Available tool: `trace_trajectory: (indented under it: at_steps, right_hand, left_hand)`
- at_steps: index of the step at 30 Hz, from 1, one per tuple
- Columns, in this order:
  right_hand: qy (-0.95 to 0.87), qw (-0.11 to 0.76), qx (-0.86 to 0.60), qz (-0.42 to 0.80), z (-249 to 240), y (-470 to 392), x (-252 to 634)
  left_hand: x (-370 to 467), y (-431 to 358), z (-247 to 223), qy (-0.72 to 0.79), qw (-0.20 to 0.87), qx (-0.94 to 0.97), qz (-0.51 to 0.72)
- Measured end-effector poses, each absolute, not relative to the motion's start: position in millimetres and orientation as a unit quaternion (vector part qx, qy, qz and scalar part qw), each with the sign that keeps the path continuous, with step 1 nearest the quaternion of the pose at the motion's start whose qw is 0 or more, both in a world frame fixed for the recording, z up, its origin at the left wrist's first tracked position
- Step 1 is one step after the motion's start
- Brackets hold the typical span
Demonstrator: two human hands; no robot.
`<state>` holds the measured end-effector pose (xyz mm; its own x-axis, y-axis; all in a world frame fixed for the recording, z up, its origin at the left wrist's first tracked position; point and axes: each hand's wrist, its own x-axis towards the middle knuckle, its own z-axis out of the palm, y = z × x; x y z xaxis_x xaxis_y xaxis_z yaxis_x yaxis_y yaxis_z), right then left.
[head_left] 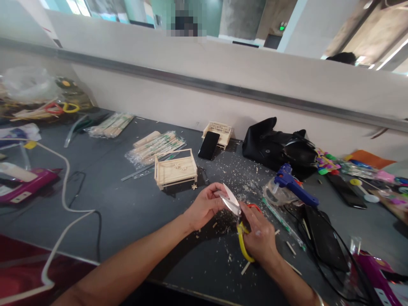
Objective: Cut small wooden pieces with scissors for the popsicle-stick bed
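Note:
My right hand (259, 238) is closed round the yellow and red handles of a pair of scissors (244, 244), whose blades stand apart and point up toward my other hand. Close to those blades, my left hand (205, 208) pinches with thumb and fingers; whatever sits in the pinch is hidden or too small to name. Beyond my left hand stands a small model frame of pale wooden sticks (175, 170), with little star-shaped wood pieces on it. Another small star piece (194, 186) lies beside it on the dark table (127, 238). Wood chips are scattered beneath both hands.
Behind the frame, a phone (209, 145) leans on a miniature wooden bench (225, 131). Bagged sticks (159, 146) lie left of it. Rightward are a black bag (277, 146), a blue glue gun (295, 185) and dark cables. A white cord (65, 187) crosses the left side.

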<state>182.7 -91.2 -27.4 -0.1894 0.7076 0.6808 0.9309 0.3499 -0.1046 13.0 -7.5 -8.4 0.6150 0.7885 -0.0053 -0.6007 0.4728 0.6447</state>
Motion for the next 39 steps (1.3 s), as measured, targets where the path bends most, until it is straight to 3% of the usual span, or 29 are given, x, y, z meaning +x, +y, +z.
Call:
trace_trajectory:
  at_steps: [28, 39]
  right_hand:
    - [-0.768, 0.33, -0.528, -0.148, -22.4, -92.9, 184.3]
    - [-0.681, 0.415, -0.6, -0.069, -30.7, -84.7, 189.9]
  left_hand:
    - [8.8, -4.2, -6.1, 0.155, 0.849, 0.316, 0.394]
    - [11.5, -2.5, -8.4, 0.172, 0.854, 0.288, 0.398]
